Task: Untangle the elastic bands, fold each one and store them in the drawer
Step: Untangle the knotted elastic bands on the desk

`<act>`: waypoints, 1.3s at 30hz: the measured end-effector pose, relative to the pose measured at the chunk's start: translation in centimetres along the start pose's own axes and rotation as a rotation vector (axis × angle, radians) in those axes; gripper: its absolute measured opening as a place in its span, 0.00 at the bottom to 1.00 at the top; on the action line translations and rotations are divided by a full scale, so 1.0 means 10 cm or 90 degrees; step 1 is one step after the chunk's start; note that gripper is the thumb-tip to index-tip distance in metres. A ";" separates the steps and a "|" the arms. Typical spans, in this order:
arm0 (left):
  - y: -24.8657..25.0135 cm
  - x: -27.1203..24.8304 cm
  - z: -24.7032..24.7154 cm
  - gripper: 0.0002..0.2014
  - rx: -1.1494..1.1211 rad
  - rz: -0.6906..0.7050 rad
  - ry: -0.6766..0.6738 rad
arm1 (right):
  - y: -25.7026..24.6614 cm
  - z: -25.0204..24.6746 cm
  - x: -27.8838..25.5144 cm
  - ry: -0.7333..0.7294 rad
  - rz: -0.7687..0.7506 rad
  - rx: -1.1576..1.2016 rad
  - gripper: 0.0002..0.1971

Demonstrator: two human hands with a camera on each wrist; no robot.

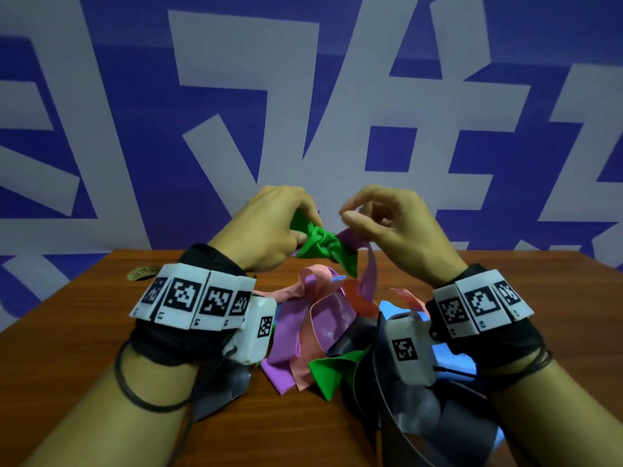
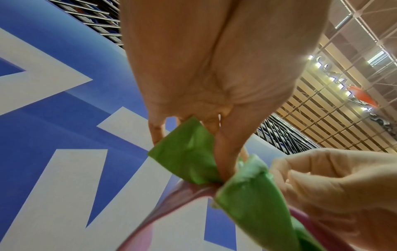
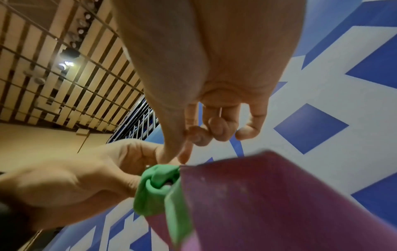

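Note:
My left hand (image 1: 303, 230) is raised above the table and grips a green band (image 1: 320, 244) just left of its tight knot. In the left wrist view the thumb and fingers (image 2: 223, 169) pinch the green band (image 2: 184, 156). A purple band (image 1: 369, 267) runs through the knot and hangs down to the pile. My right hand (image 1: 345, 212) pinches thumb and forefinger at the purple band's (image 3: 268, 195) top edge, right beside the green knot (image 3: 156, 186); its other fingers are curled. No drawer is in view.
A tangled pile of bands (image 1: 320, 332) in pink, purple, red, blue, green and dark grey lies on the wooden table (image 1: 84, 332) below my wrists. A small bronze disc (image 1: 143, 273) sits at the far left. A blue and white wall stands behind the table.

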State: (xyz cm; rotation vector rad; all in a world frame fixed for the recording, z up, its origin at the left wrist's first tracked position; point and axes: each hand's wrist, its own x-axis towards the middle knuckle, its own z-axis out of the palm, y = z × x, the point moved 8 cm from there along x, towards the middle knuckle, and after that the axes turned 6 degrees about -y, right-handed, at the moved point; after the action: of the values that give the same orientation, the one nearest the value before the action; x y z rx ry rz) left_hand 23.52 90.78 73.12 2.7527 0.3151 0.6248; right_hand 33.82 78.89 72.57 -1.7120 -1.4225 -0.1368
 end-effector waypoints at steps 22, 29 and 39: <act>0.06 -0.02 -0.14 0.18 -0.021 0.036 0.155 | -0.07 0.16 -0.01 -0.048 -0.027 -0.071 0.07; 0.05 0.00 -0.13 0.05 -0.053 0.025 0.121 | -0.02 0.10 0.00 0.013 -0.003 -0.090 0.05; 0.07 0.00 -0.04 0.12 -0.034 0.024 0.087 | -0.06 0.17 -0.02 -0.024 -0.031 -0.043 0.11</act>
State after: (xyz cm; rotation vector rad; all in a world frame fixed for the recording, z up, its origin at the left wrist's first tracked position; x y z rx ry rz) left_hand 23.40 90.23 73.71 2.6756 0.2735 0.8215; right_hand 32.48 79.81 71.78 -1.7443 -1.5034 -0.1816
